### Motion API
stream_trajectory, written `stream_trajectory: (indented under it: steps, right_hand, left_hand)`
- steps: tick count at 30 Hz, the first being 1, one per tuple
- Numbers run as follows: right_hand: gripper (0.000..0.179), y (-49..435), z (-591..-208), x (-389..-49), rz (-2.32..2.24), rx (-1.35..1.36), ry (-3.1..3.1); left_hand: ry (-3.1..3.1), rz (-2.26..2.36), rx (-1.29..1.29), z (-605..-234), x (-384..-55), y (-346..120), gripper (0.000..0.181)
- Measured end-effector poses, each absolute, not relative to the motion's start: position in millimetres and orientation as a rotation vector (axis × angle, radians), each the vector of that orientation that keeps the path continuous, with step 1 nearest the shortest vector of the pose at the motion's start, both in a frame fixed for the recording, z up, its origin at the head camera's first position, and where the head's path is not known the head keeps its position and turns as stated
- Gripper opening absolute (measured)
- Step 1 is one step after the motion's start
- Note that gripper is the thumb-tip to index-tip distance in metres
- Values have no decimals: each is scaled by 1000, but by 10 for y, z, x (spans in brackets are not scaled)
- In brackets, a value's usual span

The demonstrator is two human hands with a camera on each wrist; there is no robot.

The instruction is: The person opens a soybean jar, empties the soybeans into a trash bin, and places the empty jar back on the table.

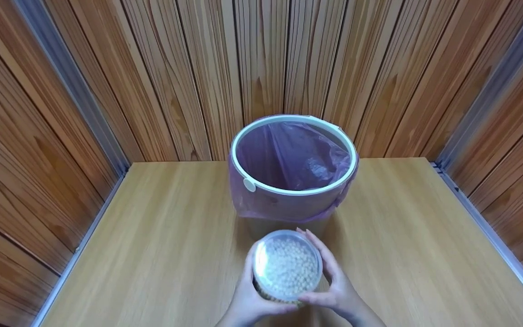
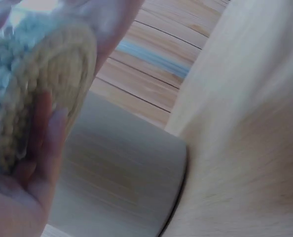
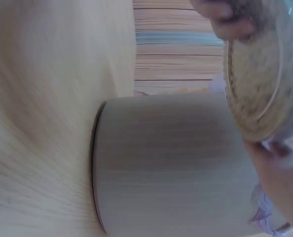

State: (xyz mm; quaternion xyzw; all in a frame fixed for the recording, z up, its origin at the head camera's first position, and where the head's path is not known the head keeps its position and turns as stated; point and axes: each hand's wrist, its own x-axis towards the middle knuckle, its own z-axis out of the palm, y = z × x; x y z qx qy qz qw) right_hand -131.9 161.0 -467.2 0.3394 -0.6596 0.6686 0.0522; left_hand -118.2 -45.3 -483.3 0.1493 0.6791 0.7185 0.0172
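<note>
Both hands hold a round clear plastic jar (image 1: 287, 268) filled with small pale bead-like balls, its translucent lid facing up toward the head camera. My left hand (image 1: 253, 290) grips the jar's left side, the thumb along its near edge. On the opposite side my right hand (image 1: 336, 286) holds it, thumb at the near rim and fingers along the far right. In the left wrist view the jar (image 2: 43, 84) shows its base, with left-hand fingers underneath. The right wrist view also shows the jar's base (image 3: 257, 84), above the table and apart from the bin behind it.
A trash bin (image 1: 294, 192) with a white rim ring and a purple plastic liner (image 1: 284, 206) stands just beyond the jar. It rests on a light wooden table (image 1: 161, 236). Wood-plank walls (image 1: 261, 59) enclose the back and sides, with metal strips (image 1: 80, 91) along the corners.
</note>
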Motion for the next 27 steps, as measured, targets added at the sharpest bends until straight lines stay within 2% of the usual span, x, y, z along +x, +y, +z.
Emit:
stream_trajectory:
  steps: [5, 9, 15, 27]
  right_hand:
    - [117, 1499, -4692, -1268, 1987, 609, -2207]
    - [121, 1436, -4691, -1286, 1957, 410, -2276]
    - [114, 1411, -4682, -1360, 1986, 303, -2240]
    - [114, 1520, -4565, -1527, 2019, 312, -2299]
  left_hand:
    - [2430, 2198, 360, -4889, -1216, -324, 123]
    - [2476, 2189, 332, -4914, -1266, -269, 121]
    - [2403, 2209, 297, -4929, -1331, -251, 119]
    - [2376, 2175, 331, -4853, -1495, -290, 121]
